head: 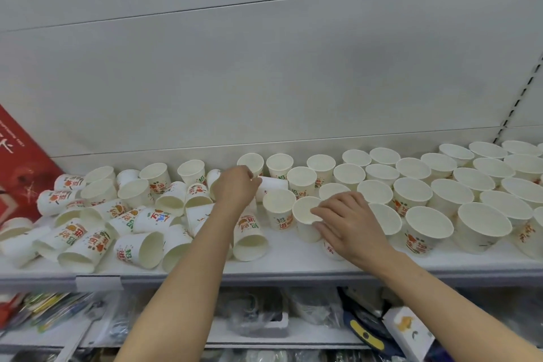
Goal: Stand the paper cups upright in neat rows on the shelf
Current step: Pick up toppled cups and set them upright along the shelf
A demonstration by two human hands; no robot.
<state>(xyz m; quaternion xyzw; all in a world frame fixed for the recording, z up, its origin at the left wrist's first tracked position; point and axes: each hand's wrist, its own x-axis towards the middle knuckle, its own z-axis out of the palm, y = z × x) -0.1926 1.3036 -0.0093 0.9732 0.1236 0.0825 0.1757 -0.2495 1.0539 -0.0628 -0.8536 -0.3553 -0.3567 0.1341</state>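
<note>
Many white paper cups with red and green print cover the shelf (293,258). On the right they stand upright in rows (440,185). On the left several lie tipped in a jumble (117,229). My left hand (235,188) reaches to the back and grips a cup lying on its side (273,185). My right hand (349,223) pinches the rim of an upright cup (305,211) near the front middle, fingers curled over its edge. Another upright cup (279,206) stands just left of it.
A red box (20,161) leans at the far left of the shelf. The white back panel (264,82) rises behind the cups. Below the shelf edge a lower shelf holds bagged goods (264,311) and a small white carton (408,329).
</note>
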